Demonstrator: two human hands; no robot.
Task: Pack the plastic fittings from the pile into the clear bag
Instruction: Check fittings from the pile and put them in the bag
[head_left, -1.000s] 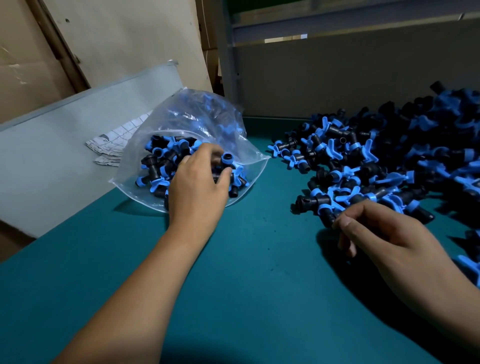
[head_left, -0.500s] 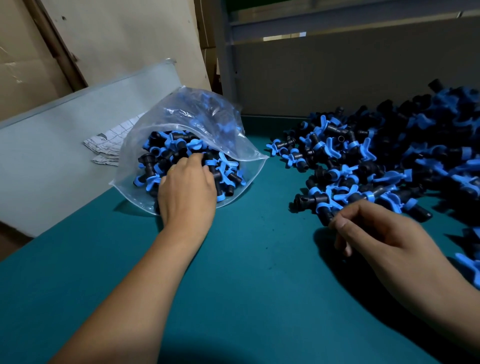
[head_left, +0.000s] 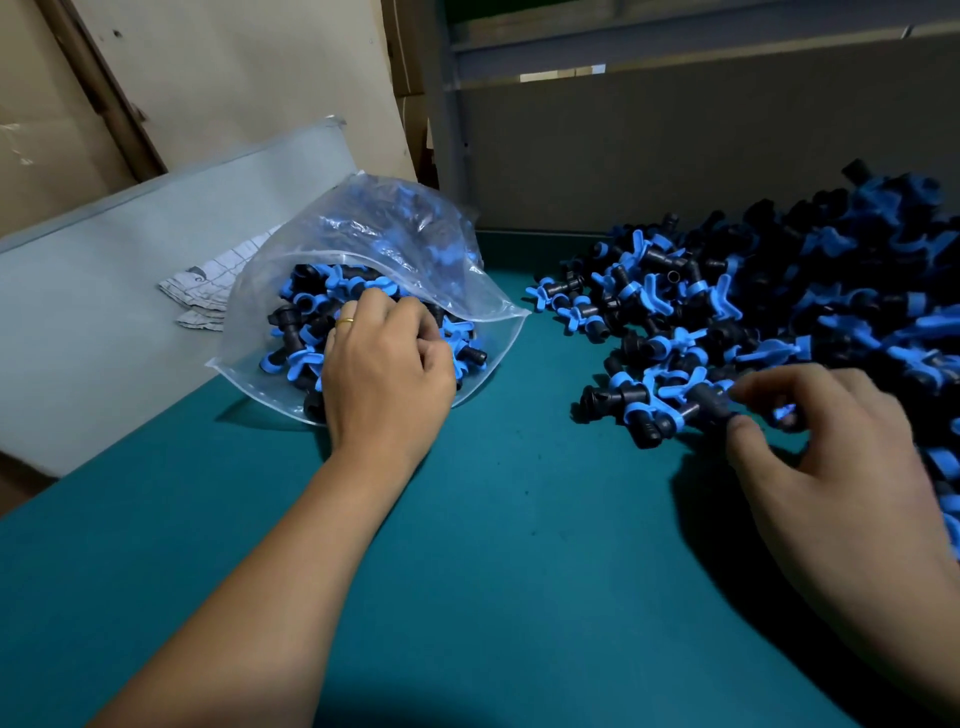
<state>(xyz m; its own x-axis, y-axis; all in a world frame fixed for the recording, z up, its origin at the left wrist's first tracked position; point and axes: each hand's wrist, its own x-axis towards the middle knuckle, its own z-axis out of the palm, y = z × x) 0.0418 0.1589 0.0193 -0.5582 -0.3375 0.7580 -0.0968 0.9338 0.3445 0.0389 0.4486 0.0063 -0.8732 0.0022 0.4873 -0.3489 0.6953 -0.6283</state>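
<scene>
Far left of my left hand: a pale grey panel (head_left: 104, 291) leaning at the tabletop's edge, with a folded gridded cloth (head_left: 205, 291) lying against it. Next, the clear bag (head_left: 374, 244), lying on the teal tabletop (head_left: 493, 545) with its mouth open toward me, partly filled with black-and-blue plastic fittings (head_left: 306, 322). My left hand (head_left: 387, 364) sits in that mouth on top of the bagged fittings, a gold ring (head_left: 345, 321) on one finger, fingers curled down among the pieces; I cannot tell whether they hold one. Between my two hands: bare teal tabletop. To the right, the pile (head_left: 779, 301) of the same fittings, spreading from just beyond my right hand up to the grey back wall (head_left: 675, 156) and off the right edge. My right hand (head_left: 831, 447) rests at the pile's near edge, thumb and forefinger pinching one black fitting (head_left: 711, 405) with a blue wing, the other fingers curled behind among the pieces. Above the bag, beyond my left hand: tan cardboard sheets (head_left: 234, 78) standing upright.
</scene>
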